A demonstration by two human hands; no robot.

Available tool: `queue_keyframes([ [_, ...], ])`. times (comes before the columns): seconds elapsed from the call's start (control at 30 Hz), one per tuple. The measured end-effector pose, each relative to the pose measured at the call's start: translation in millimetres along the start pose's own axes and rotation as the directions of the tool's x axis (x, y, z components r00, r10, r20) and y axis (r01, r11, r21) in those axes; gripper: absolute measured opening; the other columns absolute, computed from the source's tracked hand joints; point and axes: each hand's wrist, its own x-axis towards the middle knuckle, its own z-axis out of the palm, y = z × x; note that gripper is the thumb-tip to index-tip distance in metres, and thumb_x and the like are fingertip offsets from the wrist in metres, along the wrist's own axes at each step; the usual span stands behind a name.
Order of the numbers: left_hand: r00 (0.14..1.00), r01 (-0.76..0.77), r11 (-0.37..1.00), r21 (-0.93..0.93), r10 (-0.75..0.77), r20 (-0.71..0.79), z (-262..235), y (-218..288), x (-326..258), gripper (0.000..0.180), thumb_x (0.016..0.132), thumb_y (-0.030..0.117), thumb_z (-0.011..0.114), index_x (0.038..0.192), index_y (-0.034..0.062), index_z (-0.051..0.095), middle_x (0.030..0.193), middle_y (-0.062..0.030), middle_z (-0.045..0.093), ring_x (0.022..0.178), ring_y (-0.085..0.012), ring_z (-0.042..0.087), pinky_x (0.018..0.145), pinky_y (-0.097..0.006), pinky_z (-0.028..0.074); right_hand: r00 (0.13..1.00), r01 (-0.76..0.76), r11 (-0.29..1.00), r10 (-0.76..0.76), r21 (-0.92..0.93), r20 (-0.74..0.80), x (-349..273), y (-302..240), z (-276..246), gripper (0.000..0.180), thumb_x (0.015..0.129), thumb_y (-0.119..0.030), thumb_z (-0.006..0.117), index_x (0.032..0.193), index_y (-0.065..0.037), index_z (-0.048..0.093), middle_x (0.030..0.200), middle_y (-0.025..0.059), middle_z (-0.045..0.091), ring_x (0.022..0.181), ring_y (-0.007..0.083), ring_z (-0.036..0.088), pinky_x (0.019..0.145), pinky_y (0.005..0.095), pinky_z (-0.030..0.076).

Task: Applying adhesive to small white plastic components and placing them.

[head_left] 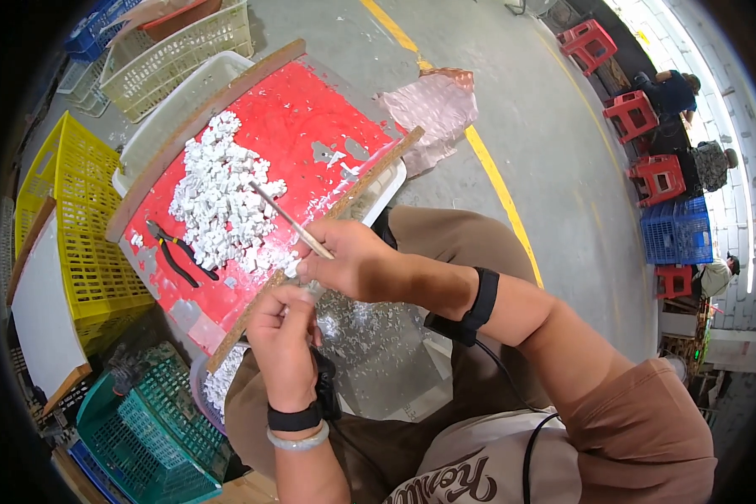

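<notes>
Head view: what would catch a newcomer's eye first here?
The bright red board tilted across a white tub, with a heap of small white pieces on its left half and pliers beside the heap. Just below it, at the picture's centre, the right hand holds a thin stick over the board's edge, while the left hand pinches something small beneath it. Yellow and green crates stand at left.
</notes>
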Motion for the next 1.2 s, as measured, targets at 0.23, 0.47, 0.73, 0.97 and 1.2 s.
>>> queue_keyframes([
  [0.23, 0.949, 0.105, 0.911, 0.4, -0.211, 0.233, -3.0, -3.3, -10.1, 0.01, 0.09, 0.004, 0.051, 0.097, 0.002, 0.058, 0.07, 0.0002, 0.054, 0.052, -0.0054, 0.045, 0.043, -0.018, 0.036, 0.989, -0.118, 0.92, 0.073, 0.374, 0.132, 2.4, 8.0, -3.8, 0.012, 0.084, -0.008, 0.062, 0.091, 0.001, 0.058, 0.077, 0.0037, 0.061, 0.073, 0.0083, 0.054, 0.064, 0.0256, 0.045],
  [0.47, 0.989, 0.104, 0.988, -0.111, -0.115, -0.096, 7.5, 8.6, 3.8, 0.029, 0.099, 0.018, 0.038, 0.116, 0.0007, 0.054, 0.072, -0.0016, 0.054, 0.05, -0.0052, 0.046, 0.04, -0.018, 0.037, 0.985, 0.009, 0.902, -0.081, 0.432, 0.15, 0.2, 12.9, 2.4, 0.008, 0.086, -0.006, 0.06, 0.087, 0.001, 0.058, 0.078, 0.0064, 0.063, 0.073, 0.0086, 0.057, 0.065, 0.0246, 0.046],
  [0.73, 0.99, 0.135, 0.965, -0.225, -0.138, 0.004, 1.2, 10.2, 3.8, 0.033, 0.1, 0.023, 0.038, 0.111, -0.0027, 0.055, 0.071, -0.0031, 0.052, 0.052, -0.0073, 0.045, 0.041, -0.02, 0.038, 0.993, -0.02, 0.94, -0.023, 0.342, 0.12, -2.1, 6.4, 0.9, 0.012, 0.082, -0.004, 0.064, 0.088, 0.003, 0.057, 0.074, 0.0067, 0.061, 0.071, 0.0116, 0.058, 0.069, 0.0288, 0.048],
  [0.97, 0.985, 0.169, 0.956, -0.24, -0.169, 0.023, 3.3, 12.0, 1.0, 0.035, 0.1, 0.028, 0.038, 0.102, -0.0027, 0.054, 0.075, -0.0063, 0.053, 0.055, -0.0094, 0.046, 0.04, -0.021, 0.039, 0.921, -0.352, 0.832, 0.226, 0.429, 0.317, -2.9, -6.8, -27.2, 0.026, 0.088, -0.024, 0.059, 0.086, 0.002, 0.062, 0.073, 0.0047, 0.056, 0.064, 0.0141, 0.056, 0.062, 0.0276, 0.048],
  [1.2, 0.976, 0.179, 0.956, -0.231, -0.201, -0.078, 2.8, 11.5, 3.0, 0.033, 0.099, 0.027, 0.041, 0.104, -0.0024, 0.054, 0.076, -0.0071, 0.054, 0.057, -0.0091, 0.048, 0.039, -0.021, 0.038, 0.953, -0.263, 0.819, 0.137, 0.509, 0.271, -17.5, -31.6, -61.5, 0.045, 0.097, -0.036, 0.042, 0.086, 0.0, 0.066, 0.068, 0.0075, 0.06, 0.057, 0.0142, 0.058, 0.055, 0.0268, 0.049],
])
